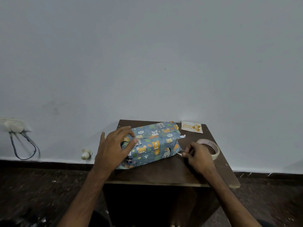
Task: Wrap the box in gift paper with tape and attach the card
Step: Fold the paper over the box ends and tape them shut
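**A:** Two-thirds done, roughly. The box point(152, 145), wrapped in blue animal-print gift paper, lies across the middle of the small dark brown wooden table point(164, 175). Paper covers every face I can see, and the overlap seam runs along the top.

**B:** Ends closed?

**A:** The right end looks folded in but ragged, with a small white scrap point(183, 136) sticking out at its far corner. The left end is under the left hand point(114, 145), so I can't tell.

**B:** Hands?

**A:** Left hand: fingers curled over the box's left end, thumb on the top face, holding it down. Right hand point(199, 157): just off the box's right end, thumb and forefinger pinching a short strip of pale clear tape point(179, 154), other fingers curled in. The strip points at the near right corner of the box. I can't tell whether it is stuck there yet.

**B:** Supply?

**A:** The beige tape roll point(216, 152) lies flat by the table's right edge, partly behind the right hand.

**B:** Card?

**A:** The white "Happy Birthday" card with gold balloons point(191, 126) lies flat at the table's far right corner, apart from the box and not attached.

**B:** Remaining?

**A:** My read: tape the right end shut, check the left end, then fix the card on — that last step isn't started.
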